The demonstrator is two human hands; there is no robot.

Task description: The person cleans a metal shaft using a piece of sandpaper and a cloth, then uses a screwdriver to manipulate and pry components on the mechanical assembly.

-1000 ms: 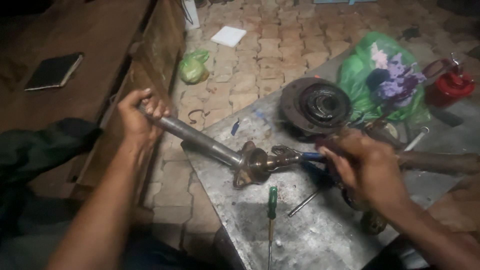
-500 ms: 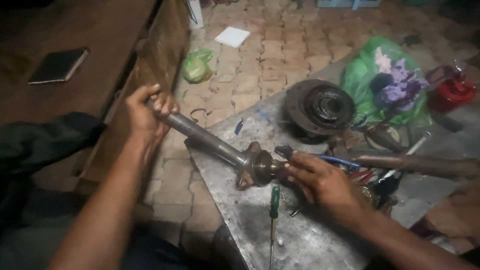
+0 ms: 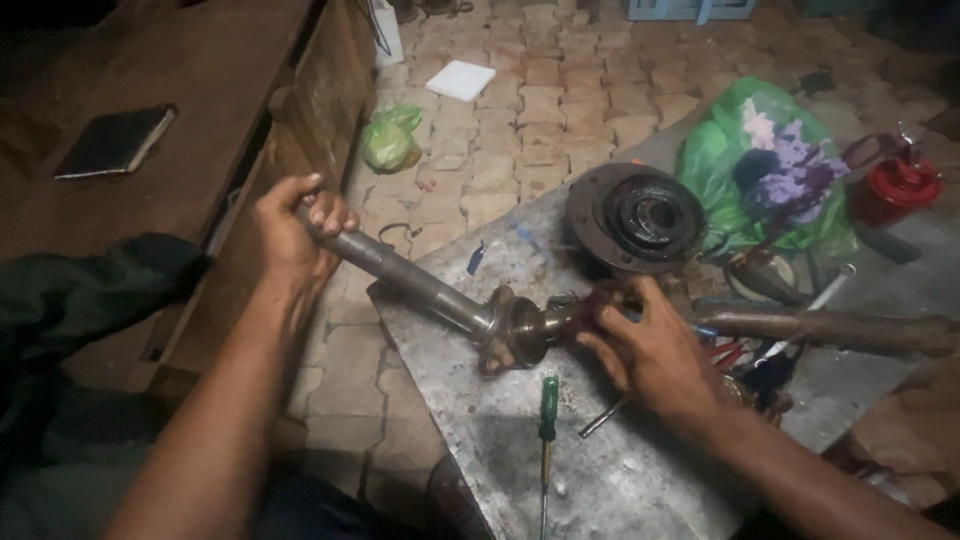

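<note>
Steel shaft (image 3: 420, 285), one, gripped at its far-left end by the left hand (image 3: 290, 235), fingers wrapped round it. Its flanged joint end (image 3: 515, 330) rests on the metal table (image 3: 620, 480), where the right hand (image 3: 650, 350) closes its fingers over the joint; what they pinch, cannot tell. Near the right hand: one green-handled screwdriver (image 3: 547, 415), one rusty bar (image 3: 830, 328) to the right. Farther: one round hub (image 3: 635, 215), one green plastic bag (image 3: 770, 165), one red can (image 3: 895, 190).
</note>
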